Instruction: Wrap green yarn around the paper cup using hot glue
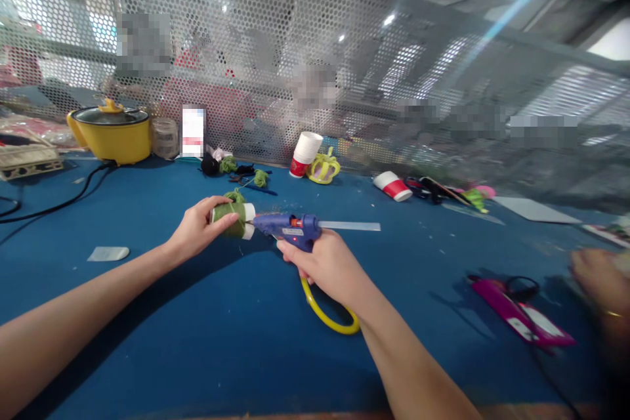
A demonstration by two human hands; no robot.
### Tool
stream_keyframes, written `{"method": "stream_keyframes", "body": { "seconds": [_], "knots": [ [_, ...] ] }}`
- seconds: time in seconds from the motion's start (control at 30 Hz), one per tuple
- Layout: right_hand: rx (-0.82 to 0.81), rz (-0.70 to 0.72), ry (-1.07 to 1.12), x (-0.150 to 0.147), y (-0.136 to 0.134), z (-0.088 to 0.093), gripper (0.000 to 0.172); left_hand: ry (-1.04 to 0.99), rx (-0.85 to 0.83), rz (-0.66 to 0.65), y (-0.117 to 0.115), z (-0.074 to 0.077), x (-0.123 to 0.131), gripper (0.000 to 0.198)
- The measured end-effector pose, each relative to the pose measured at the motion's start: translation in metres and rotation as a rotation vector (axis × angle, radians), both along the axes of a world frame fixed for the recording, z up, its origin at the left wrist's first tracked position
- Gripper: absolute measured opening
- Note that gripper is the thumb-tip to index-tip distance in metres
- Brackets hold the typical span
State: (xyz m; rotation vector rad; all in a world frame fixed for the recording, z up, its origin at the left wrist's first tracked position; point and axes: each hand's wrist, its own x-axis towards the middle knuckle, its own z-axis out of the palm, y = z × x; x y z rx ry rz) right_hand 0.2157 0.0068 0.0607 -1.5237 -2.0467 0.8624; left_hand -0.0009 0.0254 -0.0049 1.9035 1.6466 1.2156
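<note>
Two jobs: my L hand [204, 222] pinches cup [238, 214] sideways, prob. so its white end faces gun [306, 231]; my R hand [335, 268] grips that, fingers curled rnd.

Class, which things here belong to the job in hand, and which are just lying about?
Apparently in the job:
- green-yarn-wrapped white cup, in the left hand
- blue glue gun, in the right hand
- clear glue stick, in the gun

Seemingly just lying about:
- yellow pot
- lit screen
- stacked paper cups
- tipped red-and-white cup
</note>
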Motion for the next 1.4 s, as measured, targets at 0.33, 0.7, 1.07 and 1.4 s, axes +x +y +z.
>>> {"method": "stream_keyframes", "body": {
  "seconds": [0.33,0.7,1.07,1.4],
  "knots": [
    [0.017,-0.070,0.039,-0.003,0.000,0.002,0.019,0.066,0.110,-0.069,-0.002,-0.003,0.001,0.036],
    [0.028,-0.093,0.044,-0.002,0.005,-0.003,0.019,0.135,0.195,-0.136,-0.005,-0.004,0.001,0.037],
    [-0.025,-0.072,0.184,0.002,0.013,-0.005,0.025,0.131,0.212,-0.154,-0.005,-0.004,0.001,0.038],
    [0.002,-0.276,0.202,0.028,0.091,-0.033,0.030,0.037,0.082,-0.148,-0.004,-0.004,0.002,0.036]
  ]
}}
